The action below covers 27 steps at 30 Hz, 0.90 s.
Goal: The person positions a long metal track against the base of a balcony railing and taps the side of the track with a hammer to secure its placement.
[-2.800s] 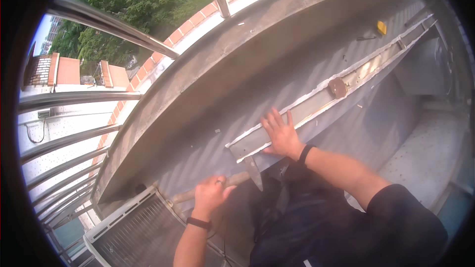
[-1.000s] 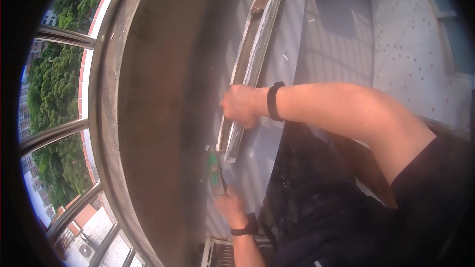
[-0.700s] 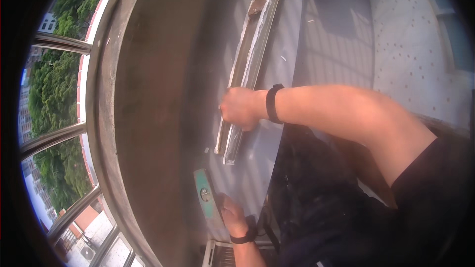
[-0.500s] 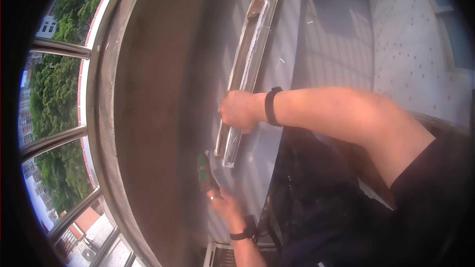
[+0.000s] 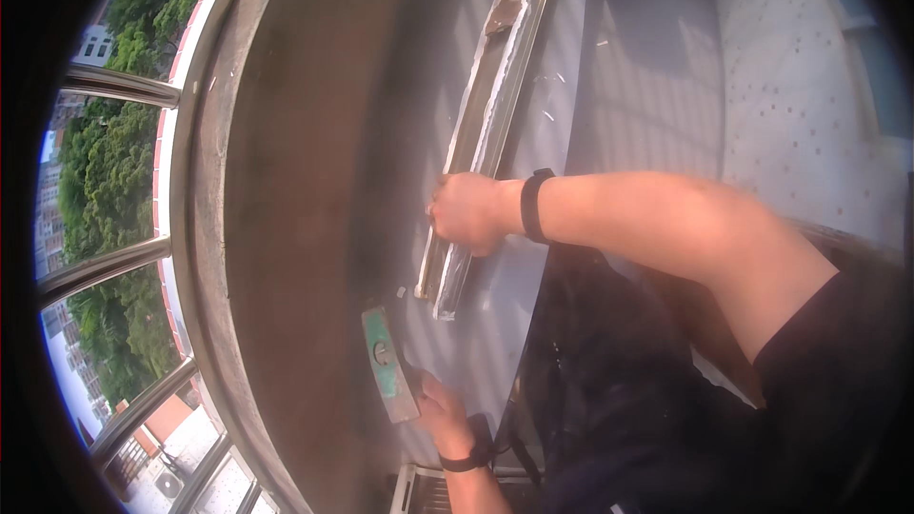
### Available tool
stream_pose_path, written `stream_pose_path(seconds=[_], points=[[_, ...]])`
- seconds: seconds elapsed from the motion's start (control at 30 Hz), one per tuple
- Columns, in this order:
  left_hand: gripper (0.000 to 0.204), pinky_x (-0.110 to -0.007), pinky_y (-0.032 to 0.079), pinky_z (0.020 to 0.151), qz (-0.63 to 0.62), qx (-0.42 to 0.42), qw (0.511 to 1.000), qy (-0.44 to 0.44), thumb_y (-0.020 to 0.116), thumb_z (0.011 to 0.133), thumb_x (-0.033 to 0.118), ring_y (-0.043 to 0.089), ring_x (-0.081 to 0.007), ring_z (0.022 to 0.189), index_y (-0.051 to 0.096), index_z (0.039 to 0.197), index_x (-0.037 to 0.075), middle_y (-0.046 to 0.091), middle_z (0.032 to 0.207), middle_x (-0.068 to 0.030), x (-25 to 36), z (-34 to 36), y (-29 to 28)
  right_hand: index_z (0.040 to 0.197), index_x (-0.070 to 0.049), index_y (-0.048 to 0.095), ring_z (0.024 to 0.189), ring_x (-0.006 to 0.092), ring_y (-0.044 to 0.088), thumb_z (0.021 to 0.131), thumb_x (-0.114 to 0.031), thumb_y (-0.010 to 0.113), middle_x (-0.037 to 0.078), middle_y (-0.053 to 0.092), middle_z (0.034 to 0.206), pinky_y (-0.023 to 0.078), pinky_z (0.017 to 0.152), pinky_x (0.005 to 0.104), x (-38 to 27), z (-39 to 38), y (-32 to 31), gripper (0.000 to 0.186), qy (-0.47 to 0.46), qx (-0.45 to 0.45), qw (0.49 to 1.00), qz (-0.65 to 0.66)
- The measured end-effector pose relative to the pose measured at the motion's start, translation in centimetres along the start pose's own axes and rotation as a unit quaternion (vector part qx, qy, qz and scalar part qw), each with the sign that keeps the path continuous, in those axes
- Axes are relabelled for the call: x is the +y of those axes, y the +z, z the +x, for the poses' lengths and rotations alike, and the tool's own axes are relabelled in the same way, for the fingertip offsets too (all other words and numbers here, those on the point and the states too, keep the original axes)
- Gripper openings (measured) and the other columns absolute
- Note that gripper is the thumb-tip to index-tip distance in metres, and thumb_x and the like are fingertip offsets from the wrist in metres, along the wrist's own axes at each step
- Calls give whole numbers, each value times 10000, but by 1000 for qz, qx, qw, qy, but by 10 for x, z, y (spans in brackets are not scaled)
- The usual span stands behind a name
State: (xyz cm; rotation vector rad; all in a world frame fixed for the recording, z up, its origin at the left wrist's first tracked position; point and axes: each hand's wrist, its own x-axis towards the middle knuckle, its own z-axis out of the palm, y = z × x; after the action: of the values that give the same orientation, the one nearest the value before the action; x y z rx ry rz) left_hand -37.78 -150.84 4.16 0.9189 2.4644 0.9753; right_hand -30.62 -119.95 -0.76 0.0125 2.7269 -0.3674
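Presently closed over the long channel (image 5: 476, 124) with the right hand (image 5: 468, 212), near its lower end; apparently curled beneath the hammer (image 5: 387, 381) on a hidden handle with the left hand (image 5: 440, 414), tightness not tellable. Find the channel lying along the grey surface (image 5: 487, 352), apart from the hammer. Note possible faults — bruised right knuckles from a stray swing, or skidding from one-handed steadying.

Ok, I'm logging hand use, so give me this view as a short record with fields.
Left hand: holding a hammer, green-and-grey head showing, handle hidden
Right hand: closed on a long channel, near its lower end
Channel edges: ragged, whitish
Inside channel: brown piece
Picture's left: metal railing, trees beyond
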Motion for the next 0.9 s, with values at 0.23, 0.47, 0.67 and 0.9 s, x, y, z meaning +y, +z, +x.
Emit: stream_pose_path(seconds=[0.23, 0.47, 0.67, 0.9], points=[[353, -449, 500, 694, 116, -22, 992, -51, 556, 1031, 244, 635, -394, 724, 580, 1096, -102, 672, 838, -241, -29, 5, 19, 793, -103, 780, 912, 268, 693, 617, -222, 757, 79, 721, 929, 517, 914, 377, -5, 7, -10, 214, 0, -17, 1000, 24], [318, -395, 472, 647, 51, 61, 996, 31, 547, 1040, 266, 568, -286, 657, 578, 996, -47, 598, 739, -141, -19, 6, 1, 801, -113, 779, 925, 276, 685, 606, -223, 765, 75, 714, 942, 514, 948, 382, -4, 7, 0, 225, 0, 18, 1000, 23], [383, -365, 423, 586, -11, 50, 997, 59, 537, 1050, 310, 500, -205, 612, 563, 904, -42, 523, 683, -90, 7, 3, 6, 848, -97, 766, 971, 262, 678, 619, -205, 745, 73, 708, 976, 505, 956, 362, -1, 4, 9, 255, -17, 60, 998, 21], [298, -483, 472, 644, 161, -47, 986, 17, 558, 1016, 213, 600, -446, 690, 583, 959, -78, 643, 780, -254, -20, 1, 24, 805, -103, 785, 908, 303, 719, 634, -217, 782, 88, 733, 934, 551, 897, 405, -3, 6, 12, 206, -15, 82, 996, 16]])
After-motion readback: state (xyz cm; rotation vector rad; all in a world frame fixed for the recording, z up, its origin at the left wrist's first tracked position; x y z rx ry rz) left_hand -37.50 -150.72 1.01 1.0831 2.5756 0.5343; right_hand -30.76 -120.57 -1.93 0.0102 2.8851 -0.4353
